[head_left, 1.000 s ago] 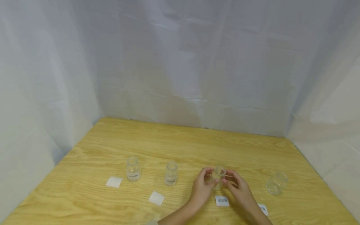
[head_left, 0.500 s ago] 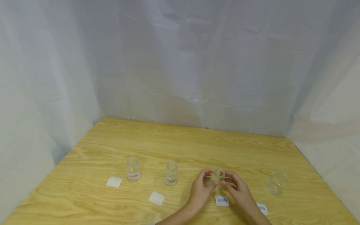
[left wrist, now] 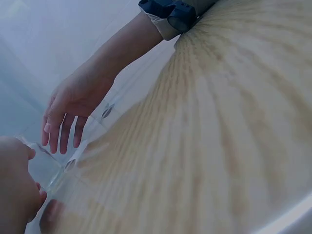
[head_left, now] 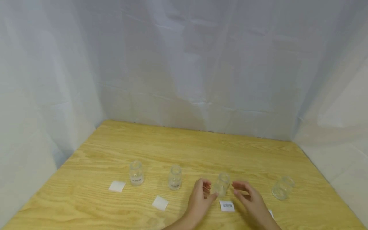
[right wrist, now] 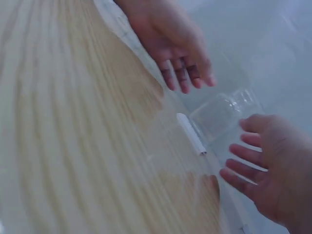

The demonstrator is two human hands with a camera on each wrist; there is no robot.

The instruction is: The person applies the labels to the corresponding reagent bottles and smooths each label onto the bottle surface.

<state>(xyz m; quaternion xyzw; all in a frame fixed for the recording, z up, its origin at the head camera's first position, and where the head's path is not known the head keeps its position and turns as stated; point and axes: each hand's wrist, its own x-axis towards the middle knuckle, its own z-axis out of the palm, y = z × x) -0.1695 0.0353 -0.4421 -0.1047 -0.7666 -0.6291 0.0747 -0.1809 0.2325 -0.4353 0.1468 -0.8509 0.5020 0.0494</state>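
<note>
A clear glass bottle [head_left: 222, 183] stands between my two hands. My left hand [head_left: 201, 197] is at its left, fingers loosely bent, with the thumb tip right at the bottle's lower side. On the other side my right hand [head_left: 249, 199] is apart from the glass, its fingers spread and holding nothing. A white label card [head_left: 227, 206] with printed characters lies just in front of the bottle. In the right wrist view the bottle [right wrist: 219, 114] rises behind the card [right wrist: 191, 134], with a hand to each side.
Two upright glass bottles [head_left: 136, 173] [head_left: 174, 177] with printed labels behind or on them stand to the left. Blank white cards [head_left: 117, 186] [head_left: 160, 203] lie before them. Another glass bottle [head_left: 283, 187] is at the right. White sheeting [head_left: 198, 64] surrounds the wooden table [head_left: 172, 143].
Both hands have let go of the middle bottle and drawn apart, the left one leftward and the right one rightward. The bottle now stands by itself.
</note>
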